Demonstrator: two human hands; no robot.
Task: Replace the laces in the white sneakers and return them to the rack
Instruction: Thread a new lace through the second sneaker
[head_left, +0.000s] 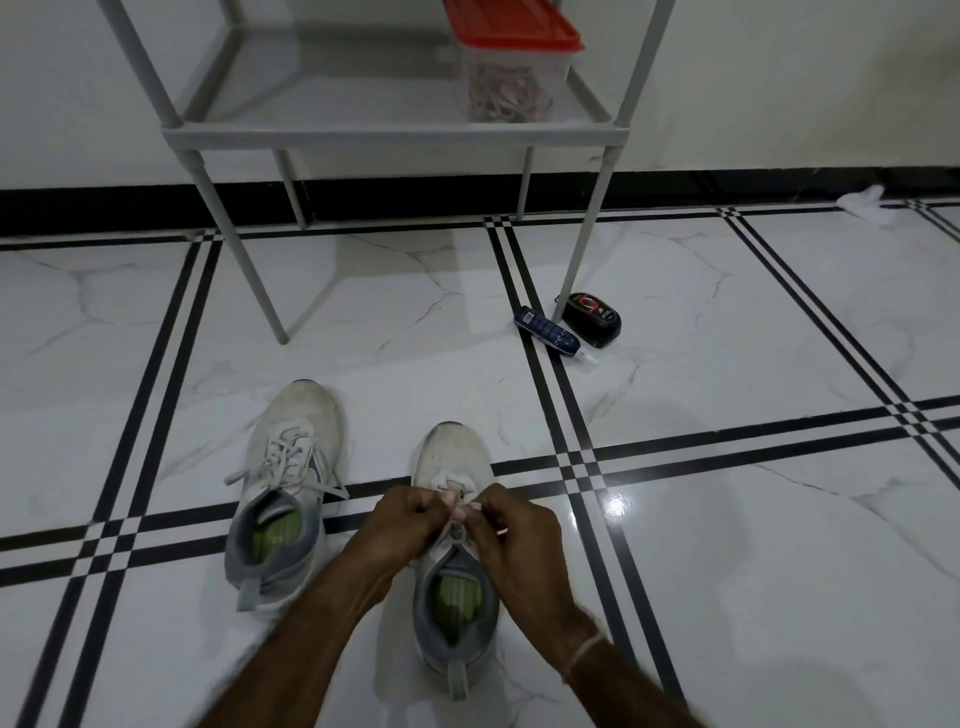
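While over sneaker (451, 451), hands (410, 522) (511, 525) on laces (448, 482).

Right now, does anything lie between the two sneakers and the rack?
Nothing visible does: only floor separates the sneakers from the rack. A blue bottle and black case lie by its right front leg, aside.

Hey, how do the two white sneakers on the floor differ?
The left sneaker lies untouched, lace ends trailing loose; the right sneaker has its lace pinched by the left hand and right hand. The left sneaker sits farther forward than the right sneaker. Both are white with grey collars and green insoles.
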